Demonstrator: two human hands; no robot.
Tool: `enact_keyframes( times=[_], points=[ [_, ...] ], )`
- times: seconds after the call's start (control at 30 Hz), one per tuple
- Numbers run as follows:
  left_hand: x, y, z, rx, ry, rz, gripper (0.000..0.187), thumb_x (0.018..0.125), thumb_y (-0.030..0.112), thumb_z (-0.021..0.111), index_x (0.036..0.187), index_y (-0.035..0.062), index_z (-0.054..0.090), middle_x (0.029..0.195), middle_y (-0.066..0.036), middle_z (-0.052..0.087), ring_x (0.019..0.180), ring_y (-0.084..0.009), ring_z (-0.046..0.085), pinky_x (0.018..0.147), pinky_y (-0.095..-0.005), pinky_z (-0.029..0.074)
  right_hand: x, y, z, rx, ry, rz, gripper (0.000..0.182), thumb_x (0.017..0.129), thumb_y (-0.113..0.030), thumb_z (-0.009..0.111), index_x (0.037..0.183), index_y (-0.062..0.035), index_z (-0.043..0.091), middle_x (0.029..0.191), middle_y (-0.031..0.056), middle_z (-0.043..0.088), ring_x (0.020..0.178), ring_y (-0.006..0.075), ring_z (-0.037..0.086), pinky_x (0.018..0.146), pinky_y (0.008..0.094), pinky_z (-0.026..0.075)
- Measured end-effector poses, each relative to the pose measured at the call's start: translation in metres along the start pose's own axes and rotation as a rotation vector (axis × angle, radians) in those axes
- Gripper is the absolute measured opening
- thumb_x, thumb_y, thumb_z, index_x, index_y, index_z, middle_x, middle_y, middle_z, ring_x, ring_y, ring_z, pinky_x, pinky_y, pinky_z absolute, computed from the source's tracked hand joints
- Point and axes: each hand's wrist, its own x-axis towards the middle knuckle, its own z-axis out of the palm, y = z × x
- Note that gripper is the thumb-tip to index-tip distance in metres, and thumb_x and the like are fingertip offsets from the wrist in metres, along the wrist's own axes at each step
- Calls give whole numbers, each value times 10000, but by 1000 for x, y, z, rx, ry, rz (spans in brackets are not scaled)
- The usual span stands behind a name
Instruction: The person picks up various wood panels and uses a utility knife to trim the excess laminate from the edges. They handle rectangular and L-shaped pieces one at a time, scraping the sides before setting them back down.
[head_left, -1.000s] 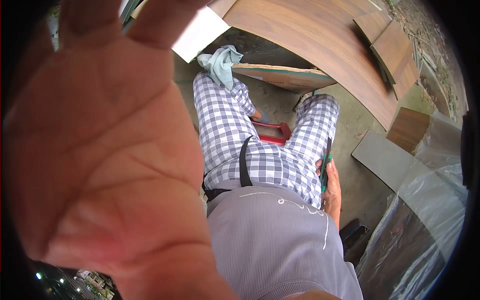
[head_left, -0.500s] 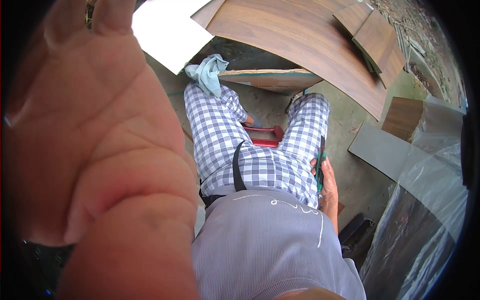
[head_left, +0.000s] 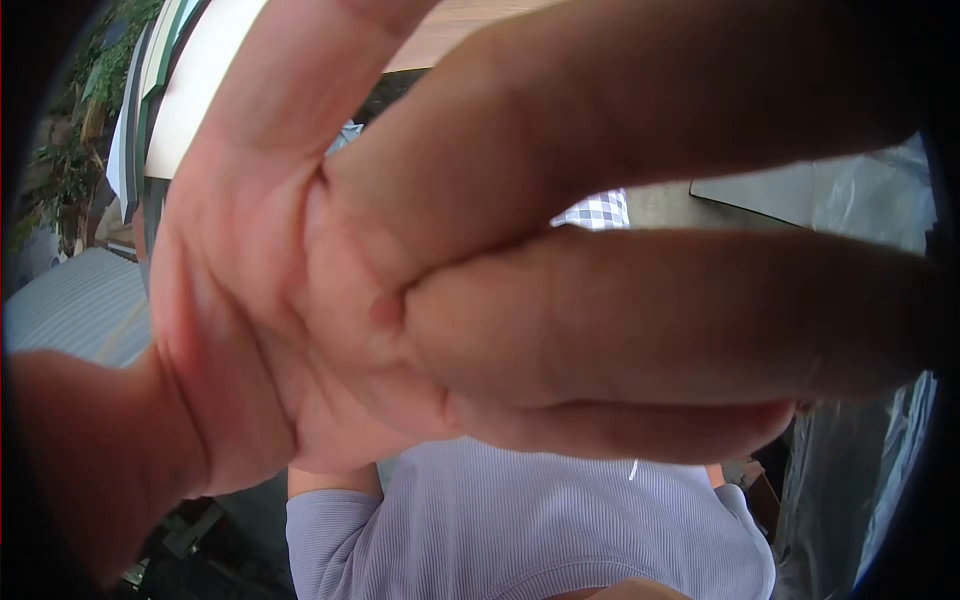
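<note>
Very close to the camera, my left hand [head_left: 400, 300] covers most of the view, palm towards the lens and fingers spread apart. Nothing is held in it. Behind it shows the grey ribbed shirt [head_left: 520, 520], with a small patch of checked trousers [head_left: 597, 210] between two fingers. My right hand is hidden; only a sliver of the right arm shows beside the shirt.
Pale panels [head_left: 200, 100] stand at the upper left, near green plants [head_left: 95, 90] and a grey corrugated surface [head_left: 80, 300]. A brown wood-look board [head_left: 470, 30] is at the top. Clear plastic sheeting [head_left: 870, 480] hangs over the right side, near a grey panel [head_left: 760, 190].
My left hand has swung from the left side across the middle, its fingers now pointing right. It now hides my right hand, which was holding a green tool beside the thigh.
</note>
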Motion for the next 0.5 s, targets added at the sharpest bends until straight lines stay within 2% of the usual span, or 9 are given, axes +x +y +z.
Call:
enact_keyframes(
  times=[0.1, 0.2, 0.23, 0.3, 0.33, 0.37, 0.4, 0.47, 0.5],
  points=[
    [34, 7, -27, -78, -15, -84, 865, 915, 510, 408, 1422, 21, -94, 1457, -311, 36, 1238, -542, 301, 1003, -624, 297, -26, -11, 16, -63, 16, -116, 346, 873, -196, 603, 1160, -18, 528, 1037, 44, 575, 976, 126, 512, 892, 265, 395],
    [26, -13, 1, -144, -35, -166, 867, 916, 513, 402, 1422, 21, -101, 1458, -313, 25, 1239, -543, 298, 1003, -624, 296, -35, -16, 23, -176, 64, -250, 315, 918, -149, 537, 1201, -12, 510, 1068, 36, 580, 984, 110, 507, 906, 261, 388],
    [31, -24, -11, 85, 20, -292, 828, 925, 524, 357, 1428, 3, -46, 1449, -321, 73, 1254, -550, 258, 1000, -611, 310, -27, -10, 20, -103, 13, -170, 332, 919, -163, 542, 1214, -14, 509, 1073, 34, 580, 994, 107, 508, 907, 258, 389],
    [32, -74, -42, 571, 54, -345, 578, 945, 382, 432, 1321, -53, 374, 1232, -279, 509, 1192, -391, 474, 990, -449, 403, -28, -23, 20, -178, -31, -137, 364, 909, -189, 566, 1228, -23, 508, 1097, 39, 576, 1015, 109, 506, 913, 257, 387],
    [28, -100, -63, 841, 14, -442, 446, 929, 320, 489, 1204, -29, 525, 1134, -198, 605, 1089, -294, 575, 944, -362, 441, -26, -21, 15, -165, -22, -141, 364, 909, -189, 566, 1228, -23, 508, 1097, 39, 576, 1015, 109, 506, 913, 257, 387],
    [21, -120, -81, 1086, -64, -641, 398, 920, 297, 522, 1187, 5, 557, 1121, -145, 626, 1048, -254, 596, 922, -342, 448, -24, -16, 9, -87, -93, -147, 377, 898, -199, 585, 1223, -24, 510, 1082, 33, 572, 1007, 110, 505, 906, 258, 389],
    [9, -139, -98, 1249, -218, -784, 395, 922, 295, 512, 1211, 29, 547, 1153, -151, 607, 1092, -271, 565, 944, -359, 424, -22, -12, 5, -12, -167, -155, 389, 887, -209, 605, 1217, -26, 511, 1068, 26, 568, 999, 111, 504, 899, 259, 390],
    [-33, -177, -132, 1387, -563, -672, 419, 914, 308, 516, 1226, 30, 538, 1206, -179, 565, 1157, -301, 509, 985, -379, 385, -26, -10, 5, 47, -133, -134, 407, 870, -218, 628, 1212, -30, 513, 1049, 20, 559, 988, 108, 499, 889, 260, 391],
    [-37, -177, -129, 1387, -568, -674, 419, 914, 308, 516, 1226, 30, 538, 1206, -179, 565, 1157, -301, 509, 985, -379, 385, -30, -9, 4, 96, -101, -108, 425, 853, -227, 651, 1207, -35, 515, 1031, 14, 551, 978, 105, 494, 879, 261, 393]
  ],
)
